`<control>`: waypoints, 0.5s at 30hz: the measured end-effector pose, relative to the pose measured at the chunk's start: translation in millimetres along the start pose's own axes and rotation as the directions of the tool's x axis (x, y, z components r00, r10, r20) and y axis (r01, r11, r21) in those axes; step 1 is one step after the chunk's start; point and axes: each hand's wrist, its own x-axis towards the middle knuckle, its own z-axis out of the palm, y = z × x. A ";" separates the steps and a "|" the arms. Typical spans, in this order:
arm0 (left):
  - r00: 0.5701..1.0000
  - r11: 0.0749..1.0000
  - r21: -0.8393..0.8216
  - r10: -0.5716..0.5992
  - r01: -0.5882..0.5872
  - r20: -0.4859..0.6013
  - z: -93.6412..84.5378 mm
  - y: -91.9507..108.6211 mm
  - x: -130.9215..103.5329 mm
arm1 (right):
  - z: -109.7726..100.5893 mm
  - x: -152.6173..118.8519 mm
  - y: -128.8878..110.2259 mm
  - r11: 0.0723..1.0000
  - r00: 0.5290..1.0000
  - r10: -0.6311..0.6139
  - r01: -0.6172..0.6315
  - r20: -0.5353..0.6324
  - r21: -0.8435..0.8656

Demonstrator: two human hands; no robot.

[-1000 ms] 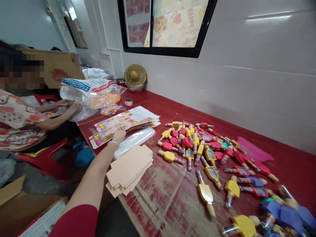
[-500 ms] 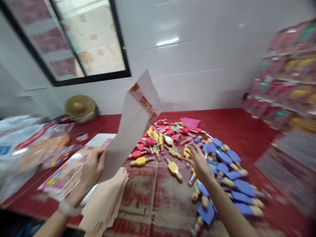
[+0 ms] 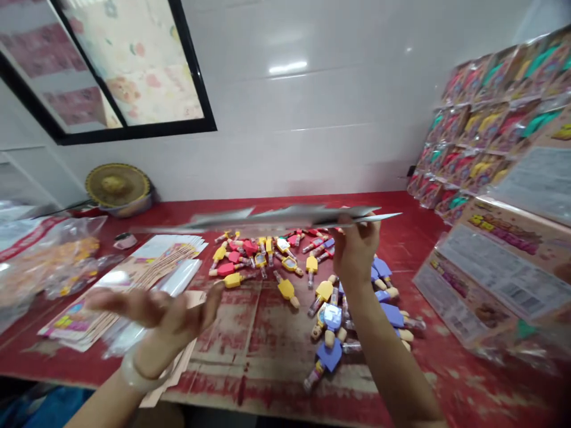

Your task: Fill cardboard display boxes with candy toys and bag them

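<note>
The thin sheet material in my right hand appears to be paper or card; the purple pieces are smooth plastic with clear, glossy tubes; flat sleeves, shiny transparent film; printed cards, glossy; red tabletop, scuffed, worn; wall, smooth, reflective.

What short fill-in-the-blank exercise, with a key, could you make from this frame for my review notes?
1. While the right hand holds the thin sheets, the left hand holds ____.
2. The wrapped packages are stacked toward the ____ side of the picture.
3. The small pink cup stands on a worn table whose surface is painted ____.
4. The window has a frame coloured ____.

Missing words: nothing; right; red; black.
</note>
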 end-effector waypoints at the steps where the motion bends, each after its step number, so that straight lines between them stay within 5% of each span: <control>1: 1.000 1.000 0.021 0.023 -0.023 0.013 3.6 9.1 -1.2 | 0.5 -9.2 -3.2 0.995 0.996 -0.060 0.066 0.071 -0.081; 4: 0.959 0.942 0.190 0.283 -0.278 0.000 16.0 36.5 2.2 | -11.2 -39.7 -7.9 0.962 0.922 0.006 0.099 0.386 -0.253; 8: 0.750 0.698 0.278 0.636 -0.660 0.183 17.0 67.8 4.1 | -46.4 -62.6 -4.5 0.953 0.664 0.247 -0.034 0.705 -0.302; 10: 0.714 0.670 0.249 0.634 -0.699 0.299 12.5 78.2 -3.2 | -66.7 -65.9 -0.2 0.962 0.623 0.270 -0.142 0.734 -0.233; 15: 0.793 0.853 0.189 0.341 -0.487 0.504 22.9 77.3 -35.8 | -109.7 -84.6 16.7 0.914 0.639 0.327 -0.401 0.696 -0.061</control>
